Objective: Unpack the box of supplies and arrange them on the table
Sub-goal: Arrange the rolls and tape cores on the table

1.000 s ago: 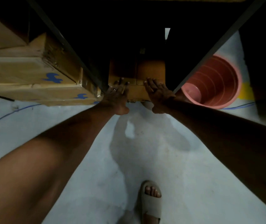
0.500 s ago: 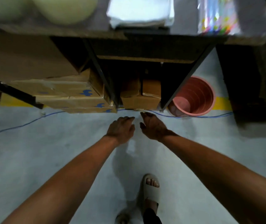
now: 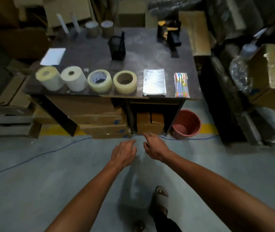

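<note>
head view: four tape rolls (image 3: 86, 80) line the table (image 3: 150, 52), both hands empty.

Table (image 3: 150, 52) top: dark, smooth, faint sheen. Four tape rolls (image 3: 125, 82) along front edge: glossy translucent plastic. Paper stack (image 3: 154, 82): white, matt. Pen pack (image 3: 181, 84): shiny clear wrap. Pen holder (image 3: 117, 47): black mesh. Box (image 3: 150, 125) beneath: matt brown cardboard. Bucket (image 3: 187, 125): pink plastic. Floor (image 3: 33, 181): smooth grey concrete
</note>
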Motion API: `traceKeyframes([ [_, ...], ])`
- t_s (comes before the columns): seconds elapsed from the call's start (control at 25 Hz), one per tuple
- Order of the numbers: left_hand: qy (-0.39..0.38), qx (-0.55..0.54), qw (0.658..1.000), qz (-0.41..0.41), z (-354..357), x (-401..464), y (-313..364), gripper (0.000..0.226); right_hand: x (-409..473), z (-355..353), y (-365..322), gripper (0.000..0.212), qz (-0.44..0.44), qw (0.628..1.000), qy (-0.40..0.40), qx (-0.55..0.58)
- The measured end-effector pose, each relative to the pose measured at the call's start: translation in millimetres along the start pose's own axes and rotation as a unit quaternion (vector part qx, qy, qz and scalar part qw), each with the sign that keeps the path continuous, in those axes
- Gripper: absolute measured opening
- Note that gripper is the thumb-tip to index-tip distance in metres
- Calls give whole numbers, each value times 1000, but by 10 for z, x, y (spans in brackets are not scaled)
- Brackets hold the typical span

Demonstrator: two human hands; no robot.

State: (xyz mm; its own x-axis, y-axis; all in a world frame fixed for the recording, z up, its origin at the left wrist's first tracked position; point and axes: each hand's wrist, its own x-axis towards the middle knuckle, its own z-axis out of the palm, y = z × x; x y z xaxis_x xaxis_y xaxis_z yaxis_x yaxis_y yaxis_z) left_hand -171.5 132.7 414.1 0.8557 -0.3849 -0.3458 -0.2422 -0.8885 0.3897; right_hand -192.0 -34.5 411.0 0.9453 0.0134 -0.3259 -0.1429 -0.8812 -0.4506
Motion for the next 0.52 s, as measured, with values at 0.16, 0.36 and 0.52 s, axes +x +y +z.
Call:
traceKeyframes([
  [0.16, 73, -33, 997, 16, -847, -198, 22, 36, -35, -463, -618, 52, -31, 998, 58, 16],
  [0.36, 175, -47, 983, 30, -1792, 154, -129, 33, 485, -1011, -1195, 50, -53, 994, 91, 27],
  [0.52, 226, -39, 973, 8, -2513, 829, -448, 32, 1318, -1494, -1558, 44, -80, 986, 137, 49],
])
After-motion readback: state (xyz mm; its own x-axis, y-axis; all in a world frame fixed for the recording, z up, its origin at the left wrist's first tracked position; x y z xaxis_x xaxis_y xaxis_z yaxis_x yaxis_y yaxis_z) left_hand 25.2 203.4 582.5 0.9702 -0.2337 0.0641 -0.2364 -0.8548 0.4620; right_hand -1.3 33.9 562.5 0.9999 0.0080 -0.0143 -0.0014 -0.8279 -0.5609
